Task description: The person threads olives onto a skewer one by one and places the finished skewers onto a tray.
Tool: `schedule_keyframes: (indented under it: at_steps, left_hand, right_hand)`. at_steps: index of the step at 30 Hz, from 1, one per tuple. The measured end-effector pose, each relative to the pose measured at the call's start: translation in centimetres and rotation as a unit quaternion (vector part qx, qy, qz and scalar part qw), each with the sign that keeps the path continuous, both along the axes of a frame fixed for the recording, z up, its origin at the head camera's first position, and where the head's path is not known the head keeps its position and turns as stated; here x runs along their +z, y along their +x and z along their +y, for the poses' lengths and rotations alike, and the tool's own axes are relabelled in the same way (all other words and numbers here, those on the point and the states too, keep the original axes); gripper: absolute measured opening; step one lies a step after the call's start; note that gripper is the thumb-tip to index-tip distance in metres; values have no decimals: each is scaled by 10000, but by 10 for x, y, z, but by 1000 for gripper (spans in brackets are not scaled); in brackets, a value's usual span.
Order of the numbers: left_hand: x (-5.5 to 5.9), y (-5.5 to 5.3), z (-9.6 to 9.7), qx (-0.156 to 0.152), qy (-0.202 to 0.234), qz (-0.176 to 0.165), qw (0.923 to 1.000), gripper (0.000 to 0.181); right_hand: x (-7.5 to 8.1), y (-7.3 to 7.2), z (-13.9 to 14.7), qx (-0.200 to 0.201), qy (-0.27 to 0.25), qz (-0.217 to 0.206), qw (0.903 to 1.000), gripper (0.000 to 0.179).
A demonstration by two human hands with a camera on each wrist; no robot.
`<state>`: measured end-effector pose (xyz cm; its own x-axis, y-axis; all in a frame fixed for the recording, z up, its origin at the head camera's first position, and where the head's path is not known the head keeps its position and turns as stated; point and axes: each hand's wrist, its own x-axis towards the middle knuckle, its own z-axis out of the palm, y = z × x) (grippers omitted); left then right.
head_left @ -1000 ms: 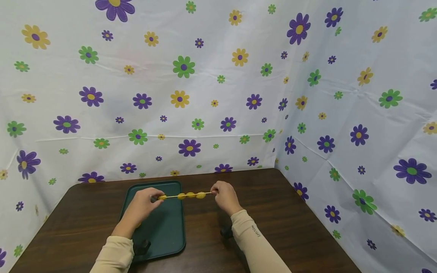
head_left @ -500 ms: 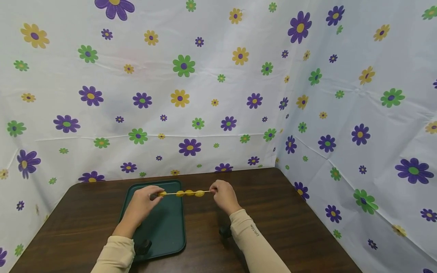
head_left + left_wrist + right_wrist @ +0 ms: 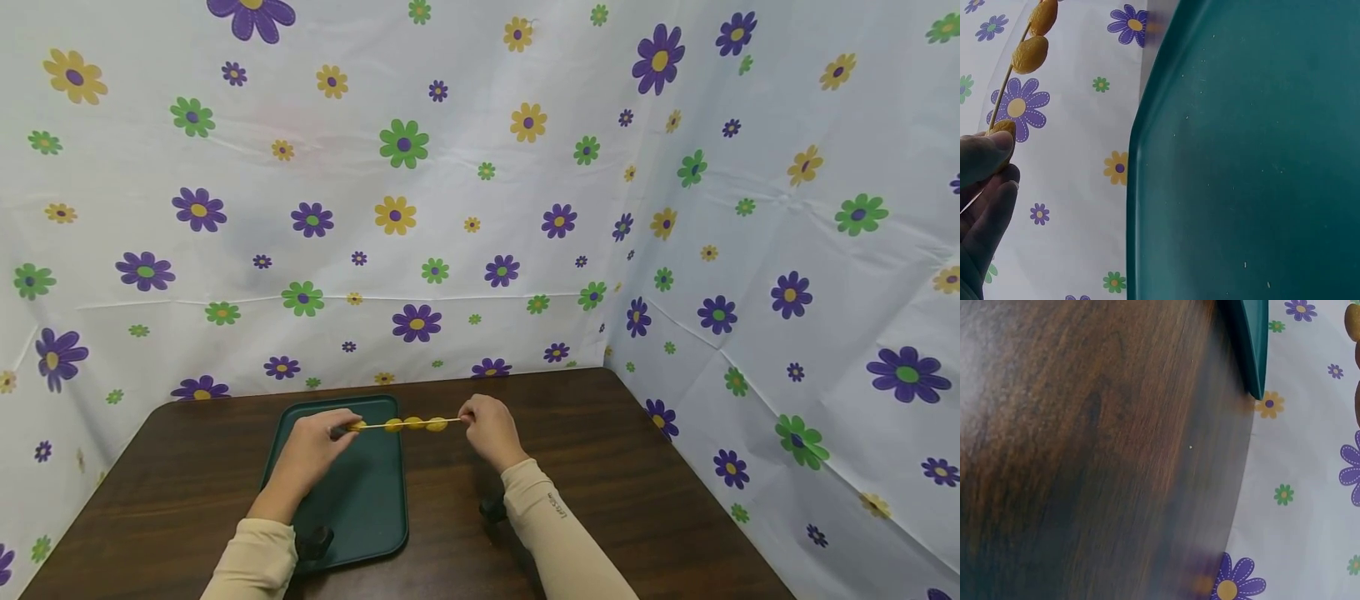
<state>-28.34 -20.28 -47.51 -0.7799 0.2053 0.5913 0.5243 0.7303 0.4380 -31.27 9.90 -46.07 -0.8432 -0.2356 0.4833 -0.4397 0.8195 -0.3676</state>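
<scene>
A thin wooden skewer (image 3: 451,420) is held nearly level above the table, between both hands. Three yellow, oval, wrinkled fruit-like pieces (image 3: 414,423) are threaded close together along its middle. At its left end, thumb and fingers of my left hand (image 3: 313,443) pinch another such yellow piece (image 3: 1004,127), as the left wrist view shows close up. My right hand (image 3: 492,432) pinches the bare right end of the stick. The right wrist view leaves that hand out and catches only parts of the pieces (image 3: 1352,322) at its right edge.
Below the left hand a dark green tray (image 3: 367,517) lies on the brown wooden table (image 3: 600,483). White cloth (image 3: 465,192) printed with flowers hangs behind the table and along its right side. Black wrist-worn gear (image 3: 313,543) sits at each forearm.
Both hands and the skewer have risen slightly. The right hand has shifted a little left, and the gap between the piece in the left hand and the other three is slightly narrower.
</scene>
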Motion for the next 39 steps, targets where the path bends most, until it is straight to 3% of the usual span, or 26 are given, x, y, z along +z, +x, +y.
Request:
schedule_keyframes:
  at_steps: [7, 19, 39]
  left_hand:
    - [2, 1, -1, -98, -116, 93, 9998, 23]
    - [2, 1, 0, -127, -268, -39, 9996, 19]
    - [0, 1, 6, -177, -246, -188, 9994, 20]
  right_hand:
    - [-1, 2, -3, -68, 24, -195, 9998, 13]
    - [-1, 4, -7, -99, 71, -369, 9992, 13]
    - [-5, 5, -8, -91, 165, -274, 9994, 12]
